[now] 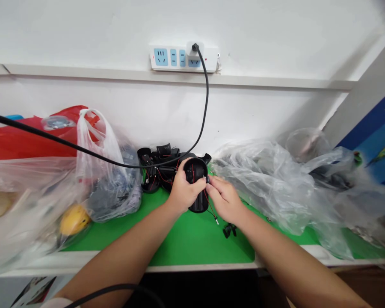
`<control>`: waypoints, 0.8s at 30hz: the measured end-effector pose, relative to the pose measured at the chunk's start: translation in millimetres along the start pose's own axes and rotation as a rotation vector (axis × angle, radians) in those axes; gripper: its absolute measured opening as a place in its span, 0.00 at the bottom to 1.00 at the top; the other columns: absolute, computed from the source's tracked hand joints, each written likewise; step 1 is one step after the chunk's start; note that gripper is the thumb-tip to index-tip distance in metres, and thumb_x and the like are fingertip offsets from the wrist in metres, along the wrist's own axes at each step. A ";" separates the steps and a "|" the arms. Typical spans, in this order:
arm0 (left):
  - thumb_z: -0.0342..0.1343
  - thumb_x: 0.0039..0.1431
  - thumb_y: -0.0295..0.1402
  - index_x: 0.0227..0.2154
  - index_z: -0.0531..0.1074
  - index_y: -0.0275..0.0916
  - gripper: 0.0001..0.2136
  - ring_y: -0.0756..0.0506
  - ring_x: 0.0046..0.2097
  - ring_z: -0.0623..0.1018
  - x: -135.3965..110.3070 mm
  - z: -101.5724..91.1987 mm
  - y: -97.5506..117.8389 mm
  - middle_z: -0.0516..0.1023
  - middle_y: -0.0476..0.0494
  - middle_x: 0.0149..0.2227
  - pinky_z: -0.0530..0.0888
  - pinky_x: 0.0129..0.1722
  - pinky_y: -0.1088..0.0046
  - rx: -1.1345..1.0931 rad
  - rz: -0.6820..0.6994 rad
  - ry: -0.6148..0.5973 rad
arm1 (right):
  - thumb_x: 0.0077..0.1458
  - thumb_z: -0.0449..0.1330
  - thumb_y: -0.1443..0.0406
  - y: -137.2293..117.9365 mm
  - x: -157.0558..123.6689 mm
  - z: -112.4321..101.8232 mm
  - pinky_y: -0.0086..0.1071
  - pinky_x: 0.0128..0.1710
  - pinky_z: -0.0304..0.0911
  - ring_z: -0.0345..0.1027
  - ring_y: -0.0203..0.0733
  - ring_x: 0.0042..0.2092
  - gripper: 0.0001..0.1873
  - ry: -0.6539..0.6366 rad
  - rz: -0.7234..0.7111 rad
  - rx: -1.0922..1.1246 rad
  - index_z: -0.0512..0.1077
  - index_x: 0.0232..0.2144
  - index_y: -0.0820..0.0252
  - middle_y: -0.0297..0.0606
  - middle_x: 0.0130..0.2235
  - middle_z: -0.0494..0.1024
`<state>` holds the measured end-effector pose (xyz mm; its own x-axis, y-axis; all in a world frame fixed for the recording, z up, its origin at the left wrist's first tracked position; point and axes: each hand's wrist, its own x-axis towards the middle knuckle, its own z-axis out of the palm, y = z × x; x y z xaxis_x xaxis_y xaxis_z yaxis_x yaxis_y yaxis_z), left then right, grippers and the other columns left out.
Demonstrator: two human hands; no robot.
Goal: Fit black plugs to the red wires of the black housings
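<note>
Two hands are at work over a green mat (192, 244). We find the left hand (183, 192) closed around a black housing (195, 169), holding it tilted above the mat, near the mat's rear edge. The right hand (223, 199) is in a narrow pinch, its fingertips (210, 183) at the housing's rim, where the wires meet it. Red and black wires (211, 206) hang from the housing and end in a bare metal tip. We note a heap of similar wired housings (155, 171) just beside it, to the left. A small black part (229, 230) lies on the mat near the right hand. Plastic bags (269, 184) stand to either side. A black cable (206, 98) runs up the wall to a power strip (182, 57).
</note>
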<state>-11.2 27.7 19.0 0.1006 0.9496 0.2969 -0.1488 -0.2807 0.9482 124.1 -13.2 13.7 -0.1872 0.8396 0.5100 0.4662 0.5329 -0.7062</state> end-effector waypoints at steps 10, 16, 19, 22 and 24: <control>0.61 0.44 0.26 0.49 0.63 0.41 0.26 0.48 0.37 0.73 -3.2 1.8 3.1 0.72 0.48 0.37 0.71 0.41 0.71 -0.017 0.002 -0.041 | 0.62 0.46 0.67 -0.9 -4.6 1.9 0.32 0.36 0.59 0.64 0.39 0.34 0.10 0.021 -0.040 -0.068 0.67 0.34 0.59 0.39 0.32 0.70; 0.59 0.41 0.25 0.49 0.63 0.38 0.28 0.49 0.36 0.73 -1.4 1.7 1.9 0.72 0.47 0.38 0.72 0.40 0.70 0.044 0.082 -0.042 | 0.62 0.45 0.67 -1.8 -6.2 7.0 0.33 0.33 0.60 0.65 0.40 0.32 0.11 0.059 -0.035 -0.172 0.67 0.34 0.61 0.39 0.30 0.71; 0.59 0.40 0.25 0.49 0.63 0.37 0.28 0.48 0.36 0.73 -0.5 2.1 -0.1 0.72 0.46 0.39 0.72 0.40 0.69 0.098 0.091 -0.025 | 0.61 0.45 0.68 -0.3 -7.4 11.9 0.34 0.34 0.61 0.66 0.41 0.32 0.12 0.098 -0.037 -0.269 0.68 0.34 0.62 0.40 0.29 0.72; 0.58 0.40 0.25 0.49 0.64 0.36 0.27 0.48 0.36 0.73 -1.6 2.8 -1.1 0.73 0.46 0.39 0.73 0.40 0.69 0.128 0.073 -0.014 | 0.60 0.45 0.69 2.9 -9.5 16.0 0.35 0.34 0.62 0.66 0.42 0.31 0.13 0.132 -0.074 -0.347 0.69 0.35 0.64 0.41 0.28 0.72; 0.58 0.40 0.25 0.49 0.64 0.36 0.27 0.48 0.36 0.74 -3.1 3.3 -0.7 0.73 0.46 0.39 0.73 0.39 0.69 0.138 0.064 -0.017 | 0.59 0.45 0.69 4.6 -11.0 17.6 0.35 0.34 0.62 0.66 0.42 0.30 0.13 0.139 -0.097 -0.375 0.69 0.36 0.65 0.42 0.28 0.72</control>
<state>-8.2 24.5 17.8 0.1116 0.9272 0.3577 -0.0185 -0.3579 0.9336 113.1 -18.1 -3.8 -0.1390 0.7512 0.6453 0.7398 0.5119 -0.4366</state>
